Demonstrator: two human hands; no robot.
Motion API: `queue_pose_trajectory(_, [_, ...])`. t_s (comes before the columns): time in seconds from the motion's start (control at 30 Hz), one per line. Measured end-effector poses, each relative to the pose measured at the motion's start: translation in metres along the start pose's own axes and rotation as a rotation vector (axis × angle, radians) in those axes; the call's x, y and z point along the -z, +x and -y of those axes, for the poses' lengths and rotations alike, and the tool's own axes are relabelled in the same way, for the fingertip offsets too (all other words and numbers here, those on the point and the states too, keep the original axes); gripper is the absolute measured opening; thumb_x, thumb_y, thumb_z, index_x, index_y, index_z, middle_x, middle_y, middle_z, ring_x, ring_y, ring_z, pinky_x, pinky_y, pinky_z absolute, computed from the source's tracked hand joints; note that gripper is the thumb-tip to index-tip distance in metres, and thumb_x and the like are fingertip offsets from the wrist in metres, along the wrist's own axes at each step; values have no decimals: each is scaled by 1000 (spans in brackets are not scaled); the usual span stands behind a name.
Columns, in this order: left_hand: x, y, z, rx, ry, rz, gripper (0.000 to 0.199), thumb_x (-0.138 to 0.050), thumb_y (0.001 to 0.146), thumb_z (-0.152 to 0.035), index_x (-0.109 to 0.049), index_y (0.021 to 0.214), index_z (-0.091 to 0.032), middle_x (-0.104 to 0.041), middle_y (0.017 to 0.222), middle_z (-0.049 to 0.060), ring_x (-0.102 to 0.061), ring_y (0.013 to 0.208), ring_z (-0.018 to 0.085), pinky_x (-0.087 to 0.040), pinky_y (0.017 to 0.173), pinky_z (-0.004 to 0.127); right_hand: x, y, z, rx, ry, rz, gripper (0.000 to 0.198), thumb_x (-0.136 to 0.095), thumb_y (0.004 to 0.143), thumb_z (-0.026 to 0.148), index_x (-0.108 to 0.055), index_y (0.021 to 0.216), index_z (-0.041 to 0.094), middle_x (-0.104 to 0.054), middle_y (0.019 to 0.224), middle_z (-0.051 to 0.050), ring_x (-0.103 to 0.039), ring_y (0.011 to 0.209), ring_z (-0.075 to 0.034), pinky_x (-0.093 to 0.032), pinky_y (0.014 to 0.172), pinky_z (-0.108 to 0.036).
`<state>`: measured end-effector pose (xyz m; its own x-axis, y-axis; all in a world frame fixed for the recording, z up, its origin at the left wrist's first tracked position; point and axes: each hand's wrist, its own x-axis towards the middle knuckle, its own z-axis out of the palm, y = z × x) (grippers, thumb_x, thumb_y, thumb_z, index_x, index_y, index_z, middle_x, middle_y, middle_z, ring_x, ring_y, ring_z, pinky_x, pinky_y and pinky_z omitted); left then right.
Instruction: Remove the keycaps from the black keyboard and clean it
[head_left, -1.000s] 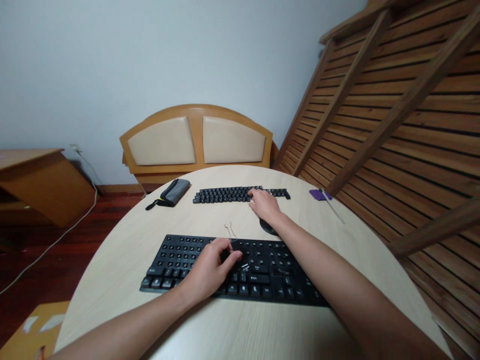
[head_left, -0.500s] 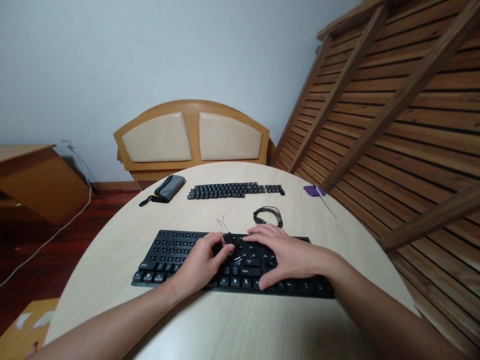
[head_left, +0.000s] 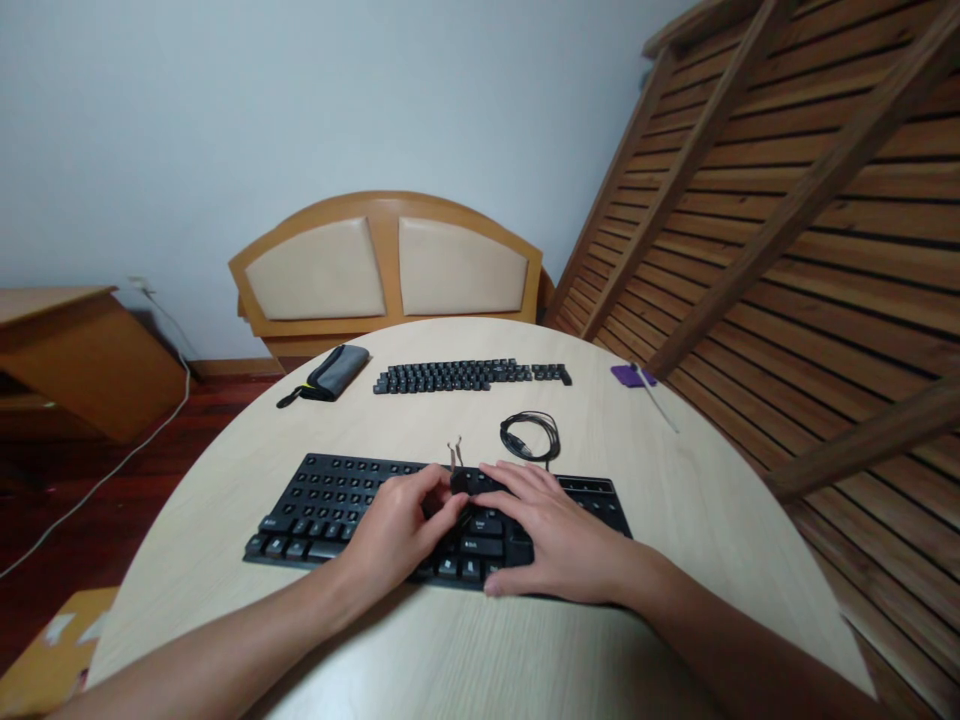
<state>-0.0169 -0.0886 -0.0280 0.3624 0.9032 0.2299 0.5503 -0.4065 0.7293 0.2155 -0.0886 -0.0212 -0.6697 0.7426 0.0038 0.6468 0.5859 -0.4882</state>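
A black keyboard [head_left: 341,497] lies in front of me on the round table. Many of its upper-left key positions show bare switch stems, while the bottom row still carries caps. My left hand [head_left: 401,517] is closed in a pinch over the middle of the keyboard, holding a wire keycap puller [head_left: 458,482] by its black body. Its two thin wire ends stick up, away from me. My right hand [head_left: 555,530] spreads over the right half, thumb near the front edge. Its index fingertip reaches the puller; whether it presses there I cannot tell.
Removed keycaps [head_left: 450,376] stand in rows at the back of the table [head_left: 247,460]. Behind the keyboard is a coiled black cable [head_left: 556,440]. A grey pouch [head_left: 346,372] lies back left; a purple cloth [head_left: 628,376] and thin pale stick [head_left: 661,408] lie back right.
The keyboard has shifted a little to the left. My right hand has moved left, its index fingertip now at the puller. The puller has turned, its wire ends pointing more upright.
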Motion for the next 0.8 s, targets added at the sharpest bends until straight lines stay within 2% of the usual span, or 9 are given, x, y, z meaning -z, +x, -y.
queue_pose_trajectory(0.17, [0,0,-4,-51,-58,6,13,-58,93,-26,-65,98,-17,-66,73,0,-60,64,14,-46,62,26,-5,0,1,11,11,-78,58,-63,88,59,-60,135,26,-39,157,-12,-30,146,-34,-17,119,-60])
queue_pose_trajectory(0.37, [0,1,-7,-61,-90,40,19,-58,93,-26,-66,108,-18,-66,73,-1,-59,64,14,-46,63,24,-10,1,4,75,23,-173,38,-66,90,41,-67,123,23,-51,149,-9,-38,141,-29,-28,118,-52])
queue_pose_trajectory(0.63, [-4,3,-1,72,-288,94,21,-60,93,-34,-64,105,-17,-61,66,-3,-57,62,14,-44,61,24,-12,4,5,85,33,-206,27,-60,95,34,-70,118,23,-60,139,-8,-45,136,-27,-34,115,-50])
queue_pose_trajectory(0.8, [-5,2,1,112,-383,126,21,-62,91,-37,-59,99,-18,-60,66,-3,-57,63,14,-45,61,25,-15,6,5,68,60,-245,20,-62,93,28,-73,109,21,-66,130,-8,-51,131,-25,-38,113,-47])
